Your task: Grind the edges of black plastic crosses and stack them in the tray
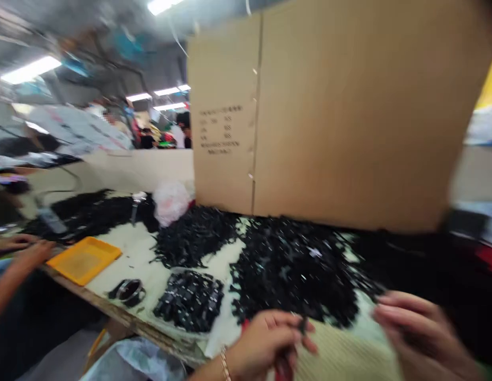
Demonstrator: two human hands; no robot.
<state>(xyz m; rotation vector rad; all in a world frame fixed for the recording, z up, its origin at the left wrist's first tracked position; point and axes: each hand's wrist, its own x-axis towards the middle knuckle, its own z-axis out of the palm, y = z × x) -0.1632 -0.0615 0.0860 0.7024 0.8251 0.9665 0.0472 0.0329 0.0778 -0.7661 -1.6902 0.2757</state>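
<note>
My left hand, with a bracelet at the wrist, is closed in a pinch on a small black piece. A dark red object shows under its fingers; its kind is unclear. My right hand is at the lower right, blurred, fingers bent together. Whatever lies between them is hidden. Beneath and between the hands is a beige ribbed cloth. Just beyond it spreads a big heap of small black strap-like pieces. A tidier bundle of similar pieces sits left of my left hand.
A tall cardboard sheet stands behind the heaps. Leftward on the table are another black heap, a pink-white plastic bag, a dark ring-shaped roll and a yellow tray. Another person's hand is at the far left.
</note>
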